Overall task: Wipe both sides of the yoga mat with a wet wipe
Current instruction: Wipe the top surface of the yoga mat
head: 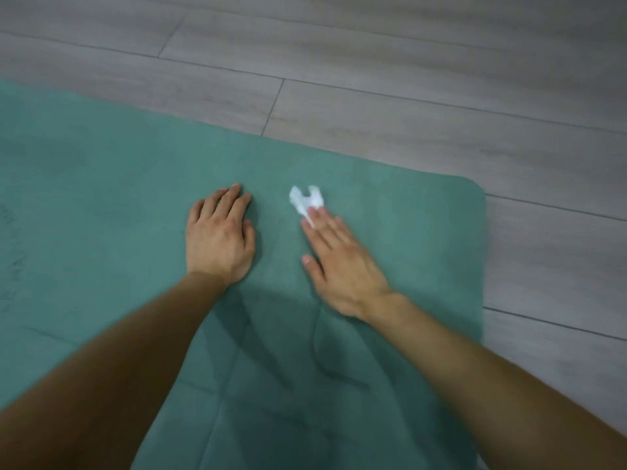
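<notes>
A teal green yoga mat lies flat on the floor, and its rounded right end is in view. My left hand rests palm down on the mat with its fingers together. My right hand lies flat on the mat to the right, fingers stretched forward. Its fingertips press on a small crumpled white wet wipe, which pokes out ahead of them. Both forearms reach in from the bottom of the view.
Grey wood-look floorboards surround the mat at the far side and on the right. A thin dark line or crease curves across the mat between my forearms.
</notes>
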Demonstrator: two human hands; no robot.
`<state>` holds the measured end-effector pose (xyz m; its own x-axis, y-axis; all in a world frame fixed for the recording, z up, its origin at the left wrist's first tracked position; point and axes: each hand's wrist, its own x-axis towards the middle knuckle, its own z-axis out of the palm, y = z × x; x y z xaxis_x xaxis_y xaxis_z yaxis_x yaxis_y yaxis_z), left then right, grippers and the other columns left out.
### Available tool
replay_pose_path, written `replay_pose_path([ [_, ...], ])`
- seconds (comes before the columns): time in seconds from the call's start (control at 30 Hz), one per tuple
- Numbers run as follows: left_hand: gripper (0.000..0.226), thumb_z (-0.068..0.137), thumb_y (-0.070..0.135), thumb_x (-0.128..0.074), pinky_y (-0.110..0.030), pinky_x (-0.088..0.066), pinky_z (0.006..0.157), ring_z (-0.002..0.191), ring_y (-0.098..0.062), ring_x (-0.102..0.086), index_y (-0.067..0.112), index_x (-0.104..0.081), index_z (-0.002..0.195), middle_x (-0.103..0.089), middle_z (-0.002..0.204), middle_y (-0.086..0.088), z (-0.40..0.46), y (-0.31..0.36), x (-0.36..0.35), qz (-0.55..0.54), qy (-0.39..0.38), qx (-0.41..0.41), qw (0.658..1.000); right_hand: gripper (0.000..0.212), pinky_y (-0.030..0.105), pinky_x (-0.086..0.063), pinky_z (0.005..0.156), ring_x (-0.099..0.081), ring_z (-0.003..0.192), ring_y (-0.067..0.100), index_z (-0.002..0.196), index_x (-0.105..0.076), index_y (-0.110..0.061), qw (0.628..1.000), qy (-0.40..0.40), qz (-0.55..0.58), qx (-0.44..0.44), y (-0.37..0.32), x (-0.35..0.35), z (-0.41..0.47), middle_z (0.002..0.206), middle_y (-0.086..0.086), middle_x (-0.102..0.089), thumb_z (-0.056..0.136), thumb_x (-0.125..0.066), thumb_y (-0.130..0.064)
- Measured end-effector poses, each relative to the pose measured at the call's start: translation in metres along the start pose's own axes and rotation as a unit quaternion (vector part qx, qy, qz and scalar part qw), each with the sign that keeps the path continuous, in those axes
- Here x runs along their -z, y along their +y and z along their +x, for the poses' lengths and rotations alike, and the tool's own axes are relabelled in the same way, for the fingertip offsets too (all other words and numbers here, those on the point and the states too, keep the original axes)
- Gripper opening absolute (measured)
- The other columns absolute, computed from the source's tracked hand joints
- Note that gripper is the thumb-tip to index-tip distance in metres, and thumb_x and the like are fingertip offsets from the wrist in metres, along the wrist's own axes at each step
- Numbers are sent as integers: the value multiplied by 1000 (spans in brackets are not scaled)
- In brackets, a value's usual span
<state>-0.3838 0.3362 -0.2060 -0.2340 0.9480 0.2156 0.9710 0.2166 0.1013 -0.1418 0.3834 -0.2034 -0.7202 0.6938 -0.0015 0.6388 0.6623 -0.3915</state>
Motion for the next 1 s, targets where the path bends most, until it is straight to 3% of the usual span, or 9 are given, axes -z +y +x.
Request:
replay_pose_path([
  [0.1, 55, 98, 36, -37, -48, -35, 119, 147, -29, -43, 19, -52, 148, -45, 163, -4, 5, 1, 9, 47, -78, 6, 996, 73, 42, -33, 123, -33, 154, 22, 164, -32, -22, 992, -64, 96, 57, -30, 16, -27, 175, -3, -17, 96, -50, -7],
  [0.2, 57, 102, 36, -42, -48, -27, 124, 155, -26, -32, 24, -41, 157, -32, 171, -1, 19, 3, 28, 27, -189, 10, 982, 85, 44, -51, 101, -56, 129, 33, 163, -28, -29, 986, -39, 140, -83, -39, 41, -46, 169, -4, -20, 88, -53, 1],
  [0.27, 58, 100, 36, -55, -47, -29, 124, 151, -27, -39, 29, -44, 156, -40, 166, 0, 19, 4, 52, -3, -238, -5, 971, 66, 49, -53, 96, -62, 114, 31, 146, -42, -19, 976, 27, 172, -129, -45, 53, -55, 147, 2, -40, 85, -57, 0],
  [0.4, 61, 91, 27, -77, -42, -42, 115, 136, -31, -55, 22, -55, 148, -60, 146, -6, -31, 18, 103, -183, -170, -67, 966, 33, 39, -55, 86, -67, 93, 20, 117, -60, -17, 955, 28, 225, -189, -59, 77, -67, 104, -3, -69, 86, -66, -9],
  [0.53, 66, 84, 47, -83, -43, -44, 110, 130, -21, -56, 30, -59, 143, -64, 139, 4, -74, 17, 140, -124, -120, -185, 967, 28, 34, -55, 87, -69, 97, 16, 122, -63, -25, 966, -18, 202, -159, -100, 83, -75, 103, -10, -76, 94, -67, -19],
  [0.67, 42, 84, 53, -83, -36, -53, 90, 103, -18, -68, 31, -74, 118, -76, 111, 8, -107, 4, 164, -176, -194, -130, 956, 24, 36, -55, 88, -70, 94, 15, 116, -65, -23, 966, 11, 224, -127, -144, 88, -80, 101, -9, -76, 93, -74, -26],
  [0.8, 19, 91, 47, -78, -32, -55, 75, 79, -14, -69, 29, -82, 98, -76, 82, 7, -129, -14, 177, -202, -198, -87, 955, 48, 29, -53, 73, -68, 80, 9, 114, -63, -23, 961, -1, 214, -173, -167, 91, -96, 86, -15, -71, 75, -90, -26],
  [0.9, 10, 90, 39, -83, -23, -51, 69, 73, 1, -68, 29, -84, 92, -76, 77, 10, -136, -22, 187, -244, -221, -62, 942, 41, 25, -47, 65, -66, 78, 12, 107, -69, -22, 959, -31, 168, -227, -173, 88, -110, 85, -13, -70, 71, -86, -18],
  [1.0, 7, 91, 32, -82, -22, -50, 68, 72, -5, -68, 25, -82, 91, -77, 78, 5, -135, -17, 191, -261, -204, -55, 942, 28, 24, -46, 60, -65, 80, 15, 99, -71, -25, 958, -20, 154, -242, -180, 92, -123, 84, -13, -68, 73, -80, -19],
])
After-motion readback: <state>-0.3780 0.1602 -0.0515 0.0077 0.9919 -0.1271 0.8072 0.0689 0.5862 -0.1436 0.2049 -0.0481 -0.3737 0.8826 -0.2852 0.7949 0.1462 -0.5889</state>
